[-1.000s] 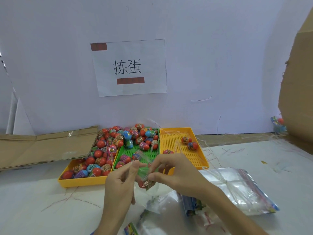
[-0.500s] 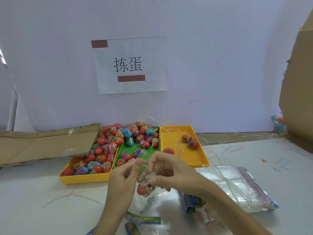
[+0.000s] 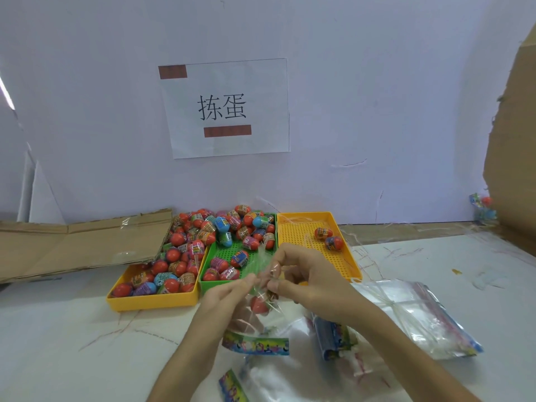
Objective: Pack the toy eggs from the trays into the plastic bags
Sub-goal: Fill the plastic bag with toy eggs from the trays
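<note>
Since 1 s ago, your hands have dropped slightly toward you, and the clear plastic bag (image 3: 262, 297) now hangs lower, its red toy egg (image 3: 259, 304) showing below the fingers instead of level with them. Left hand (image 3: 224, 300) pinches the bag's mouth between thumb and fingertips; right hand (image 3: 307, 281) pinches the opposite side, fingers curled narrowly around the film. The egg sits inside the bag, suspended above the table (image 3: 58, 343) and just in front of the green tray (image 3: 229, 253).

Risks, as judged from this view: the film is thin and slick, so an uneven pull at the mouth could let 1 edge slip from your fingertips and tip the egg out. It would probably roll on the smooth tabletop. Twisting too hard may tear the film. Loose bags (image 3: 417, 317) and printed header cards (image 3: 255, 345) lie directly beneath your wrists; a sleeve or forearm could drag them. The left yellow tray (image 3: 150, 303) is heaped, so a knock could spill eggs. The right yellow tray (image 3: 298, 227) holds only 2 in view.
</note>
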`<state>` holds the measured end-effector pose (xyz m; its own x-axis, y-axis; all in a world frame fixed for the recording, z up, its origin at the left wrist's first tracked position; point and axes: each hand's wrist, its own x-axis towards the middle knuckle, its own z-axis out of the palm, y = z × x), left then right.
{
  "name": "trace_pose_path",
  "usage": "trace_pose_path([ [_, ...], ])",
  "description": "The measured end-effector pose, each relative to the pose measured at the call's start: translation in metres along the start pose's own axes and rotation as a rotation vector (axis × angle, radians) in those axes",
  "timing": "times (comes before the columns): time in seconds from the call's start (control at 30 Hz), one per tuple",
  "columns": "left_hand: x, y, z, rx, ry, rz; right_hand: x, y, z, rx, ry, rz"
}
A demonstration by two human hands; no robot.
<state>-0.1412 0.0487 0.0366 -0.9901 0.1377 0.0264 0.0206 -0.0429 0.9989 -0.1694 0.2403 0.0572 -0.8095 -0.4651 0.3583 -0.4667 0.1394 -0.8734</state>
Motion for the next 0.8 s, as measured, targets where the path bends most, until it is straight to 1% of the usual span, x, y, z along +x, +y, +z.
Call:
trace_pose_path([
  [0.07, 0.001, -0.001, 0.0, 0.054, 0.01, 0.008, 0.0, -0.001, 0.001, -0.019, -0.012, -0.017],
  [0.17, 0.001, -0.004, 0.0, 0.096, 0.1, 0.073, 0.0, -0.003, -0.001, 0.004, -0.062, 0.002],
  [0.3, 0.001, -0.004, 0.005, 0.079, 0.098, 0.123, -0.001, -0.005, -0.01, 0.069, -0.114, 0.039],
  [0.37, 0.001, -0.004, 0.005, 0.095, 0.133, 0.142, -0.001, -0.005, -0.009, 0.082, -0.083, 0.034],
  [0.43, 0.001, -0.003, 0.006, 0.112, 0.162, 0.125, 0.0, -0.004, -0.006, 0.085, 0.018, 0.013],
  [0.5, 0.001, -0.001, 0.007, 0.058, 0.151, 0.034, 0.003, -0.002, -0.005, 0.079, 0.114, -0.016],
  [0.53, 0.001, 0.0, 0.007, 0.016, 0.132, -0.024, 0.003, -0.001, -0.006, 0.067, 0.135, -0.03],
  [0.57, 0.0, 0.001, 0.007, -0.012, 0.106, -0.063, 0.003, 0.0, -0.007, 0.048, 0.138, -0.036],
  [0.6, 0.0, 0.001, 0.006, 0.001, 0.083, -0.059, 0.003, 0.0, -0.008, 0.021, 0.131, -0.033],
  [0.7, -0.001, -0.001, 0.006, 0.115, 0.07, 0.055, 0.001, 0.001, -0.009, -0.101, 0.095, -0.022],
  [0.8, 0.001, -0.003, 0.003, 0.098, 0.104, 0.091, -0.001, -0.001, -0.007, -0.157, 0.036, -0.031],
])
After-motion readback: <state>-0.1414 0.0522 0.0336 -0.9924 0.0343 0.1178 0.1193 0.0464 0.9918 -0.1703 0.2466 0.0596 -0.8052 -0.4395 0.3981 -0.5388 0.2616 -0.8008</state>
